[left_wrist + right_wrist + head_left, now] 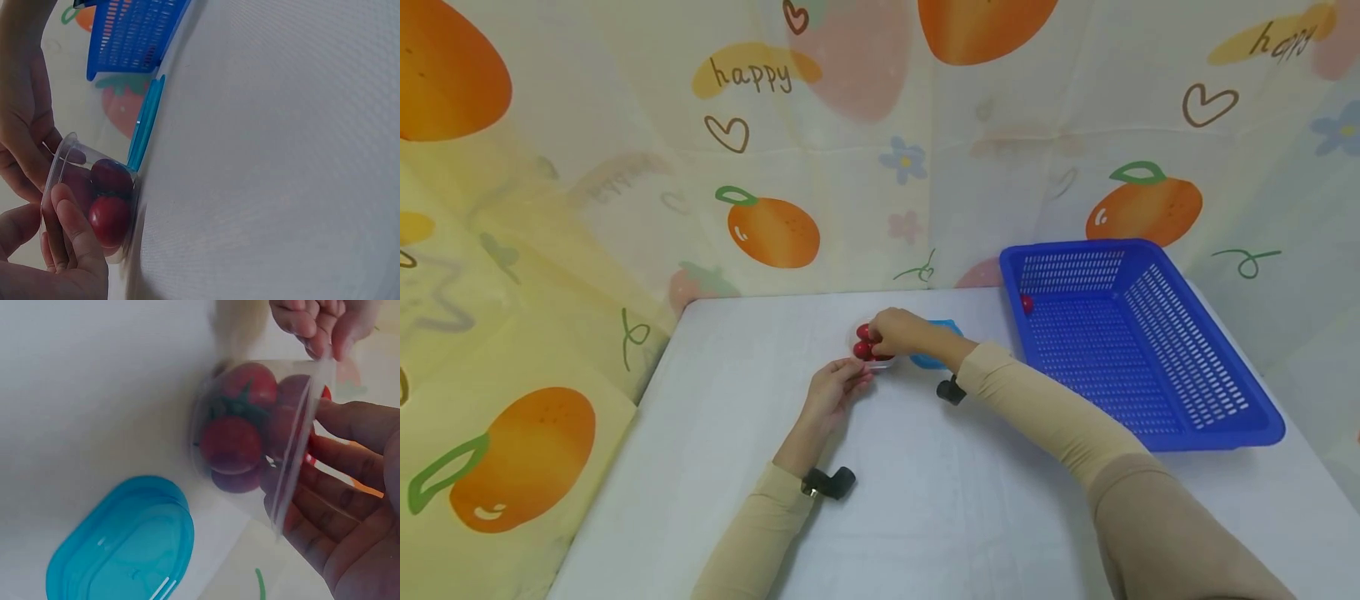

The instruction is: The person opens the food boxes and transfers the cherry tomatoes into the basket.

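Note:
A small clear plastic container [203, 400] holding several red cherry tomatoes [231, 445] stands on the white table, and green stem leaves show among them. My left hand [837, 390] pinches its near rim, its fingers against the clear wall in the left wrist view. Over the container's mouth is my right hand [901, 332]. Its thumb and fingers [353, 459] reach across the rim around a red cherry tomato at the top, which they partly hide. Just right of the container lies a blue plastic lid [125, 540], partly covered by my right wrist in the head view.
A large blue perforated basket [1206, 333] stands at the table's right, with a single cherry tomato [1027, 303] by its left wall. Behind the table hangs a fruit-print curtain [850, 167]. Dark cameras [829, 483] are strapped to both wrists.

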The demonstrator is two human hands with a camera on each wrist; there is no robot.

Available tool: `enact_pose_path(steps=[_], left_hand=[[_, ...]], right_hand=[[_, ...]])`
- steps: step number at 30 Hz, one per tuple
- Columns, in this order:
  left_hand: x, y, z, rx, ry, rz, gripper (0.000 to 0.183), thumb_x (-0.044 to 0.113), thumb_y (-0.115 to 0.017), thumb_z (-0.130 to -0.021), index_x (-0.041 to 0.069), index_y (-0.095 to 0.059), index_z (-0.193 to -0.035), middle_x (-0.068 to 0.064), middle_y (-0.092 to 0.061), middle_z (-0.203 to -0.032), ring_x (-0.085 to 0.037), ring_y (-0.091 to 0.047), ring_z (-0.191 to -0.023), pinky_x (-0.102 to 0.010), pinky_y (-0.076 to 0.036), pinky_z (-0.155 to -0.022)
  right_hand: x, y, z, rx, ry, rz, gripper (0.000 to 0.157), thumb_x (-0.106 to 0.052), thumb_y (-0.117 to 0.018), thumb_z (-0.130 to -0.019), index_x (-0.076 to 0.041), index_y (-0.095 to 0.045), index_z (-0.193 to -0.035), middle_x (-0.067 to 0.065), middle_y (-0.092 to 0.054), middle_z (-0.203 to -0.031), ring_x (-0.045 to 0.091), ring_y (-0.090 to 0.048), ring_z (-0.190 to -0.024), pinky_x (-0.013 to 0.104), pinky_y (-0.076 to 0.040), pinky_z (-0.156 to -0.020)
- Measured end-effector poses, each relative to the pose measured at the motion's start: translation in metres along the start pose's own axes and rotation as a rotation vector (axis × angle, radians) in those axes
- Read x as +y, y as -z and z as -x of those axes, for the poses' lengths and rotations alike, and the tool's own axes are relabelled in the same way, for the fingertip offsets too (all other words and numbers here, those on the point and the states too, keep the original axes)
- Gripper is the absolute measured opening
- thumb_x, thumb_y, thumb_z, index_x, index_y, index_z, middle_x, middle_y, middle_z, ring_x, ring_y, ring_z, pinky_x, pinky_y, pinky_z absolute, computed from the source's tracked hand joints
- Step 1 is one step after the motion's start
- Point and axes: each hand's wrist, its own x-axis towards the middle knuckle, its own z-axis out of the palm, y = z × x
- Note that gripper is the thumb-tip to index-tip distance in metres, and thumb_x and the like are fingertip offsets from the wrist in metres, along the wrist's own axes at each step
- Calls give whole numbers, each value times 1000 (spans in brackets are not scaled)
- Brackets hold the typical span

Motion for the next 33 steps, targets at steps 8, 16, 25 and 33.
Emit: enact_pose_path(steps=[8, 16, 25, 33], left_hand=[[0, -1, -1, 2, -1, 4, 18, 10, -59, -96, 4, -57, -112, -3, -71, -92, -8, -69, -80, -18, -58, -77], [0, -1, 1, 2, -10, 1, 20, 10, -59, -96, 2, -56, -113, -3, -71, -93, -9, -69, -81, -19, -58, -77], [-1, -1, 1, -7, -18, 1, 19, 10, -58, -97, 2, -56, -114, -9, -69, -102, -9, -69, -82, -19, -58, -79], [0, -1, 1, 0, -8, -14, 26, 13, -58, -97, 0, -55, -120, -12, -68, -109, -10, -69, -85, -20, -58, -81]], right_hand=[[-6, -4, 1, 35, -33, 17, 19, -21, -71, -90, -5, -70, -100, 8, -68, -101, 19, -57, -89, 31, -52, -89], [-5, -4, 2, 35, -25, 0, 19, -20, -71, -90, -6, -70, -102, 8, -68, -103, 19, -58, -92, 31, -53, -90], [-3, 2, 5, 62, -21, -10, 18, -19, -71, -89, -6, -72, -100, 7, -70, -98, 18, -58, -88, 28, -54, -85], [3, 9, 9, 73, 3, -37, 17, -17, -70, -89, -7, -72, -102, 5, -70, -96, 17, -60, -86, 27, -56, -81]])
